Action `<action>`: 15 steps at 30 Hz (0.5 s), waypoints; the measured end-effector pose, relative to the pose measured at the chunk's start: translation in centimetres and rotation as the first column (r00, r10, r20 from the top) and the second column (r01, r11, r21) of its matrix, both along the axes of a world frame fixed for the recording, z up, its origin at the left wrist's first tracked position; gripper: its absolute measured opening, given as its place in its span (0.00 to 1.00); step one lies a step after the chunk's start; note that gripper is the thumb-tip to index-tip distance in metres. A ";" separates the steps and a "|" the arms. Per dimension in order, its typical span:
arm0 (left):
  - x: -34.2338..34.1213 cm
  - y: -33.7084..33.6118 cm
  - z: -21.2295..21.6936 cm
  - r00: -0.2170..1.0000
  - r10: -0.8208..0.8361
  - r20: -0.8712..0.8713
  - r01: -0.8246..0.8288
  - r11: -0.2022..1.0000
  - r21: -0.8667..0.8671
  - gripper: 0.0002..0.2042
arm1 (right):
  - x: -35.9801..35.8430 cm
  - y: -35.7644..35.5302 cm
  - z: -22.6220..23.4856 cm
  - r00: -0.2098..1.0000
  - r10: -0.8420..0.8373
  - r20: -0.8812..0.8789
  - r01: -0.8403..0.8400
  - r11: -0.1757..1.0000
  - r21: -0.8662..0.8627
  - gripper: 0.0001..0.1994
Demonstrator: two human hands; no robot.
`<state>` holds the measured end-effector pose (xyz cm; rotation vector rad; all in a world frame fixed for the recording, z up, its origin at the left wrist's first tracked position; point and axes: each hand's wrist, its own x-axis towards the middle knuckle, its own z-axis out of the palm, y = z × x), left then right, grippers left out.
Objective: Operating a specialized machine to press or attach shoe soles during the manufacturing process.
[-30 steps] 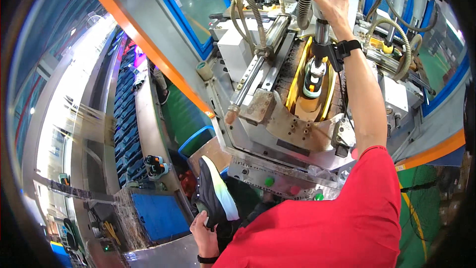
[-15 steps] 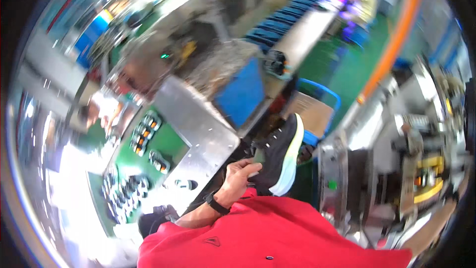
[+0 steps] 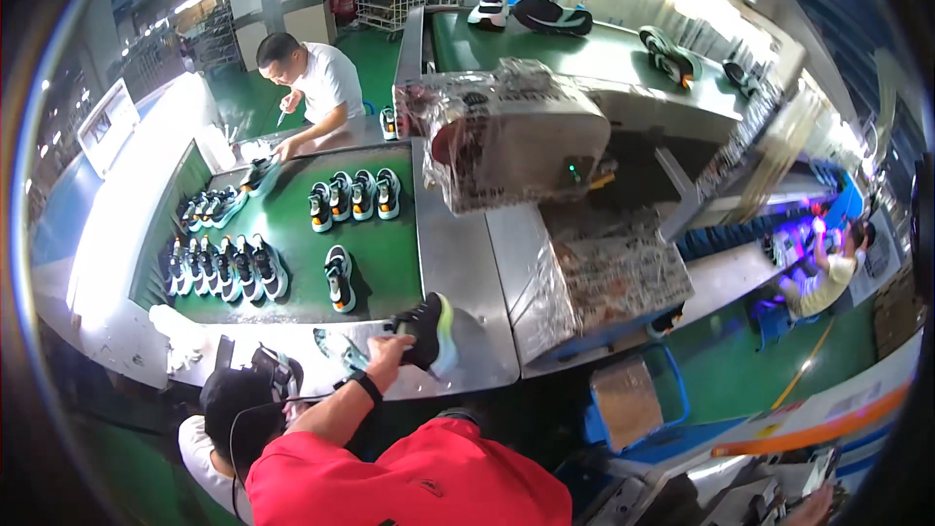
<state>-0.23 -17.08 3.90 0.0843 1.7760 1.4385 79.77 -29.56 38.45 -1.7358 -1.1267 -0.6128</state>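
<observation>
My left hand [image 3: 387, 355], with a black band at the wrist, is closed on a black sneaker [image 3: 426, 333] with a pale yellow and white sole. It holds the shoe over the metal edge [image 3: 472, 346] of the green-topped work table [image 3: 282, 317]. Just left of it, a pale shoe-like piece [image 3: 339, 349] lies on that edge, partly hidden. A single sneaker [image 3: 338, 280] stands on the green surface beyond. Low at the right rim, my right hand [image 3: 814, 507] shows only in part beside some equipment; its fingers are unclear.
Rows of sneakers [image 3: 355, 197] stand on the green top. Across it, a person in white [image 3: 326, 78] handles a shoe. A person in a black cap [image 3: 239, 409] is close on my left. A plastic-wrapped machine [image 3: 516, 136], blue-framed cart [image 3: 633, 399] and orange pipe [image 3: 818, 419] lie rightward.
My view has swung left toward the green-topped table. The left hand has carried the black sneaker from beside my body to over the table's metal edge. My right hand is lower in view.
</observation>
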 end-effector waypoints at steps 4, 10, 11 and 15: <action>-6.8 6.3 0.7 0.945 0.031 -0.327 -0.070 0.992 -0.108 0.14 | -22.3 21.3 7.6 0.918 0.396 0.017 -0.390 0.909 -0.144 0.11; -15.7 12.1 -7.2 0.742 -0.165 -0.650 -0.103 0.930 -0.353 0.17 | -48.0 46.3 16.7 0.476 0.697 0.537 -0.534 0.714 -0.453 0.21; -16.3 11.5 -9.4 0.680 -0.192 -0.707 -0.155 0.905 -0.396 0.17 | -52.9 50.9 16.5 0.405 0.750 0.524 -0.578 0.653 -0.489 0.21; -16.6 13.3 -10.0 0.665 -0.189 -0.722 -0.184 0.896 -0.404 0.20 | -63.1 68.2 16.4 0.151 0.747 0.648 -0.484 0.627 -0.610 0.27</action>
